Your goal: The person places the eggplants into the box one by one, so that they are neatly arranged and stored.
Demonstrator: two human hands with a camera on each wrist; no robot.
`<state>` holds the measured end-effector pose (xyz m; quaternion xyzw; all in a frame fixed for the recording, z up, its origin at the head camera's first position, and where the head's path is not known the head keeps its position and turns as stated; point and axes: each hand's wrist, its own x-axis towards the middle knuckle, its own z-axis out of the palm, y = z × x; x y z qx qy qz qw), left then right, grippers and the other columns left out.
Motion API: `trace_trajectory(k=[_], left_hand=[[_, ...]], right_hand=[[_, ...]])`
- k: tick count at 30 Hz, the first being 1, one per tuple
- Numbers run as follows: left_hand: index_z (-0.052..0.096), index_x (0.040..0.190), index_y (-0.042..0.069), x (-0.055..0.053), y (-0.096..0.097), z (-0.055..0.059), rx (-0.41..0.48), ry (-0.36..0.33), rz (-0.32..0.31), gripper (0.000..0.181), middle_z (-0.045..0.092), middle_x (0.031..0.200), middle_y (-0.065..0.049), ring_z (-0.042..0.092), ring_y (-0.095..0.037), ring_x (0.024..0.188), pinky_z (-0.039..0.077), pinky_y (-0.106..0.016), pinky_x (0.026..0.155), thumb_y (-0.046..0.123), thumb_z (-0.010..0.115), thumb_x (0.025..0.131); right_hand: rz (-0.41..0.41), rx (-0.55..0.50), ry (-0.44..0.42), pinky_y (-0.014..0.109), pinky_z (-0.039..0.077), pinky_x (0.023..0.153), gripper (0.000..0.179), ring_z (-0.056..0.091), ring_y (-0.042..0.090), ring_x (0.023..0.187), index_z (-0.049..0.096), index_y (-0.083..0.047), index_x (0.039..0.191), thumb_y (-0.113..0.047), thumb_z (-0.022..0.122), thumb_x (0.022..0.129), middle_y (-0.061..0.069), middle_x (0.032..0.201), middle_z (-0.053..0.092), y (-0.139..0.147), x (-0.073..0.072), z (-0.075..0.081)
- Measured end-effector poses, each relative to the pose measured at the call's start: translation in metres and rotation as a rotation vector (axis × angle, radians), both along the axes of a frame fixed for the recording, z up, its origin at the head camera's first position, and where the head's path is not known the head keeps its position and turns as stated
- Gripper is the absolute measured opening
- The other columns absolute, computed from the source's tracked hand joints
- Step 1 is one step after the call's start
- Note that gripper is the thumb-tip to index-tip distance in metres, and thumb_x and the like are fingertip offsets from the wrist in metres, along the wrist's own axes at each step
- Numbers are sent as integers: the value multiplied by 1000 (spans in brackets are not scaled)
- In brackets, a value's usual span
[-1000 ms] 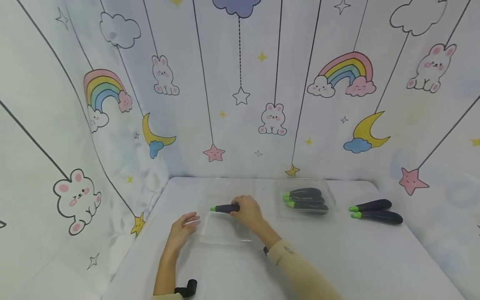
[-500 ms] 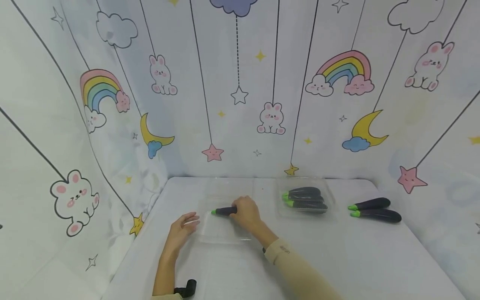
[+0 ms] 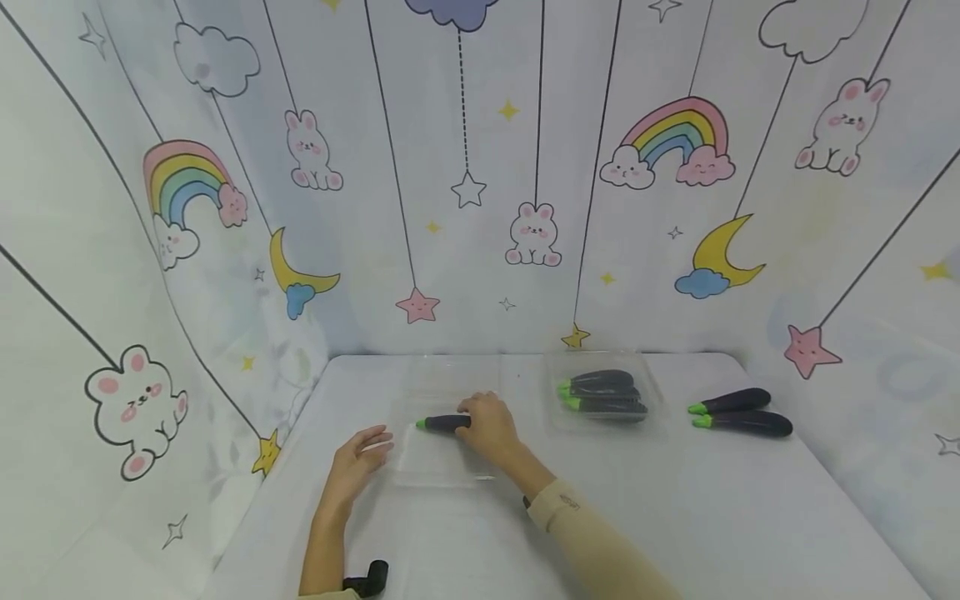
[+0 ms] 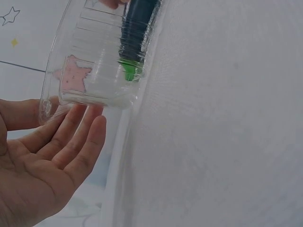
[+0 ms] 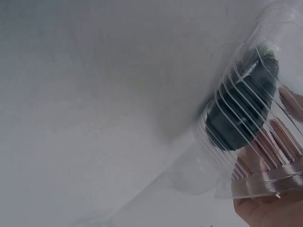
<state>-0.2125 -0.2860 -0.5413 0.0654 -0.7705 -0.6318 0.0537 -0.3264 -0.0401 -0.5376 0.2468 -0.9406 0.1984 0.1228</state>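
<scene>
A clear plastic container (image 3: 444, 480) lies on the white table with its lid spread back. In it is a black eggplant (image 3: 444, 423) with a green stem end pointing left. My right hand (image 3: 491, 429) holds the eggplant's thick end, fingers curled over it; the right wrist view shows the eggplant (image 5: 236, 116) low against the ribbed wall, its grip partly blurred by the plastic. My left hand (image 3: 352, 465) stays relaxed at the container's left edge. In the left wrist view, the left hand's fingers (image 4: 78, 163) lie loosely beside the container's end wall, at its rim.
To the right stands a second clear container (image 3: 555, 412) with several eggplants (image 3: 603, 393) in it. Two loose eggplants (image 3: 742, 423) lie side by side at the table's right edge. A patterned white cloth (image 3: 480, 275) hangs behind the table (image 3: 675, 533).
My right hand has lowered the eggplant slightly into the container, and its fingers now look a little more spread. The left hand keeps its place. The head view has shifted slightly.
</scene>
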Motion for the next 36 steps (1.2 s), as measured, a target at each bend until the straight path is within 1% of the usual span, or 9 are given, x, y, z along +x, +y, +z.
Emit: trace_trajectory(k=[3, 9, 12, 16, 18, 21, 25, 29, 36], left_hand=[[50, 150, -1, 0, 0, 1, 0, -1, 0, 48, 58, 145, -24, 58, -38, 134, 54, -39, 108, -1, 55, 102], [50, 150, -2, -4, -2, -3, -5, -11, 6, 49, 59, 144, -24, 59, -37, 133, 57, -28, 102, -3, 54, 101], [48, 151, -1, -5, -5, -6, 6, -18, 2, 50, 58, 146, -24, 57, -38, 135, 56, -32, 104, -2, 55, 102], [47, 152, -1, -5, -6, -6, 8, -21, -7, 50, 56, 147, -25, 56, -39, 136, 53, -42, 109, 0, 55, 102], [47, 152, -1, -5, -5, -5, 0, -22, -7, 50, 56, 147, -25, 56, -39, 136, 54, -42, 108, 0, 55, 102], [49, 151, -1, -4, -3, -4, -16, -18, -3, 50, 58, 145, -24, 58, -38, 134, 56, -37, 105, 1, 56, 102], [48, 151, -2, -5, -2, -5, -32, -4, -10, 50, 58, 145, -24, 59, -38, 133, 58, -30, 100, -1, 54, 101], [48, 151, -3, -4, -1, -3, -29, 2, -17, 51, 58, 145, -25, 58, -39, 134, 58, -28, 100, -3, 53, 100], [47, 152, -2, -3, -2, -1, -23, -24, -12, 50, 56, 147, -25, 57, -39, 135, 57, -27, 100, 0, 55, 103]], right_hand=[[7, -12, 15, 37, 58, 89, 33, 66, 21, 102, 79, -15, 111, -30, 89, 84, 3, 112, 75, 3, 3, 4], [27, -36, 55, 39, 58, 94, 32, 67, 23, 107, 80, -15, 112, -30, 88, 85, 4, 115, 76, 7, 7, 13], [27, -35, 78, 38, 58, 94, 30, 67, 23, 106, 80, -16, 111, -31, 87, 86, 4, 116, 76, 10, 9, 18], [23, -34, 90, 37, 59, 92, 28, 66, 22, 106, 80, -18, 110, -33, 86, 87, 3, 115, 75, 14, 13, 27], [29, -44, 88, 38, 59, 92, 28, 66, 22, 106, 80, -17, 110, -33, 85, 88, 3, 116, 75, 17, 15, 31], [43, -63, 98, 39, 58, 94, 28, 66, 23, 108, 80, -16, 110, -33, 85, 88, 2, 115, 75, 24, 17, 35], [50, -76, 141, 41, 57, 100, 27, 67, 23, 110, 80, -16, 108, -32, 85, 88, 1, 114, 76, 37, 17, 39], [38, -90, 174, 44, 56, 103, 25, 68, 25, 111, 79, -16, 107, -31, 85, 88, 1, 114, 76, 56, 15, 44], [-54, -97, 136, 43, 56, 101, 25, 64, 25, 116, 77, -18, 111, -31, 83, 90, 1, 119, 73, 94, 13, 48]])
